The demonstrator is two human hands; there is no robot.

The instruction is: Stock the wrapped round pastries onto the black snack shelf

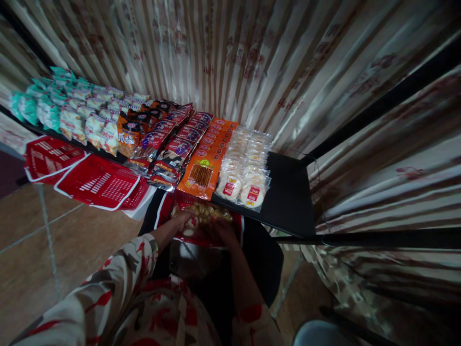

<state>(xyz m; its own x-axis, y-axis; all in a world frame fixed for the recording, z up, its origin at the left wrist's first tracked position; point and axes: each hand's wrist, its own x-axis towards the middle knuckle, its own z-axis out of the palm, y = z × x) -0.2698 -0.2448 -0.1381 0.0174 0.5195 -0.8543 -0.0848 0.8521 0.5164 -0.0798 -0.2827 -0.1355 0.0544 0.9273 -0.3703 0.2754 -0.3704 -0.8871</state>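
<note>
A red basket (pixel 236 222) with a white rim rests on my lap, partly under the edge of the black shelf. Inside it lie gold-wrapped pieces (pixel 205 211). At the basket's left side, my left hand (pixel 183 221) is closed on a clear packet of round white rice crackers (pixel 189 228) with a red label. My right hand (pixel 224 230) reaches into the right part of the basket, against the gold-wrapped pieces. Shadow hides its fingertips, so I cannot make out whether it grips anything.
On the black shelf (pixel 290 192) stand rows of rice cracker packets (pixel 252 190), orange snack bags (pixel 201 168), dark red bags (pixel 173 156), white bags (pixel 95 129) and teal bags (pixel 48 113). Red baskets (pixel 104 182) sit below at left. A striped curtain (pixel 230 57) hangs behind.
</note>
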